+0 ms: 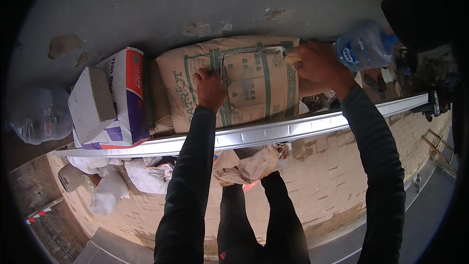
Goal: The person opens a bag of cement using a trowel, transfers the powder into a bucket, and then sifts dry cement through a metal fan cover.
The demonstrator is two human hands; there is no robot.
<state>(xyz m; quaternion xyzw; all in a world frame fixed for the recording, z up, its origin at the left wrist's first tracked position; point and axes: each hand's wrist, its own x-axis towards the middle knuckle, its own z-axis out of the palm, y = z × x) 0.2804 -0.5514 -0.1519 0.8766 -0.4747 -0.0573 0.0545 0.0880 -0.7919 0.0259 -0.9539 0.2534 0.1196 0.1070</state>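
Observation:
A large brown paper sack (pixel 183 68) with green print lies on the ledge before me, against the wall. Cut lines run along its upper side and near its middle, marking out a flap (pixel 246 85). My left hand (pixel 210 89) presses on the sack left of this flap, its fingers curled against the paper. At the sack's upper right corner is my right hand (pixel 320 66), closed round a small yellowish thing (pixel 292 59). Most of that thing is hidden in the fist, so its kind does not show.
Left of the sack, a pale block (pixel 93 102) leans on a white, orange and purple bag (pixel 128 76). Plastic water jugs (pixel 41 115) (pixel 364 46) stand at both ends. A shiny metal channel (pixel 254 136) runs along the ledge's front. Crumpled brown paper (pixel 246 166) lies below, near my legs.

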